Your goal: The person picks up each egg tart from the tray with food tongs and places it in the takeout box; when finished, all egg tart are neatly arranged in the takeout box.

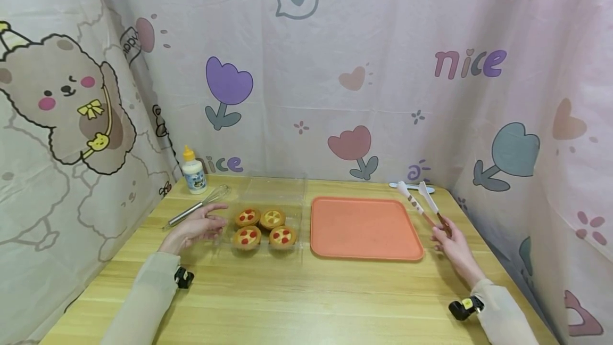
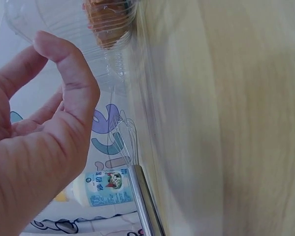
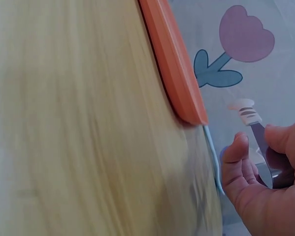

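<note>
My left hand (image 1: 198, 226) is at the left edge of a clear plastic box (image 1: 303, 228), its fingers loosely bent and nothing in its grasp. Whether a fingertip touches the box, I cannot tell. Inside the box sit several small round tarts (image 1: 247, 237), most topped with red pieces and one tart (image 1: 272, 218) with yellow ones. In my right hand (image 1: 455, 246) is a pair of tongs (image 1: 430, 204) with pale tips and brown handles, held apart above the right end of an orange tray (image 1: 366, 228). Curled fingers partly cover the tongs' handles in the right wrist view.
A whisk (image 1: 196, 207) lies left of the box, beside a bottle with a yellow cap (image 1: 193, 172). Behind the tongs, a pale blue long utensil (image 1: 413, 188) lies at the table's back edge. Printed curtains (image 1: 297, 68) hang behind and at both sides.
</note>
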The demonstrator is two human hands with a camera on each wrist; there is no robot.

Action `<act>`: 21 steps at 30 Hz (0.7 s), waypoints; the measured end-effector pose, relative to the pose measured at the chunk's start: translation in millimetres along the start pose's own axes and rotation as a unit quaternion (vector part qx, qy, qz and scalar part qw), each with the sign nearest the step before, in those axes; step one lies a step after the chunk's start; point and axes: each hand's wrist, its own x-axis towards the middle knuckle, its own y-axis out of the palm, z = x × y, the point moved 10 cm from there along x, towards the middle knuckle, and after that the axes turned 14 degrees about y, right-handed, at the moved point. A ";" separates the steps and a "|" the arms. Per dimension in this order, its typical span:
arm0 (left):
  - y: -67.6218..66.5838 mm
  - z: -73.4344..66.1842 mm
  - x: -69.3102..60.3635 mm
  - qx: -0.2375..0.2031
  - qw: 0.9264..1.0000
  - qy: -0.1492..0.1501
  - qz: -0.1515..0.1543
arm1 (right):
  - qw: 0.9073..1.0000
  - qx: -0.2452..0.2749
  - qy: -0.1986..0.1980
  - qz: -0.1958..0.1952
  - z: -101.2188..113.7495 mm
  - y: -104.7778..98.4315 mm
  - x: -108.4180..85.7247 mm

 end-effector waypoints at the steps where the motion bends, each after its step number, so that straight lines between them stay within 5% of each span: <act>1: 0.1 -0.2 0.0 0.001 1.000 0.000 0.000 | 1.000 -0.004 0.005 0.001 -2.0 -0.7 0.0; 21: 0.9 -1.1 0.5 0.011 1.000 0.005 0.005 | 0.997 -0.066 0.026 0.019 -18.6 -11.4 5.9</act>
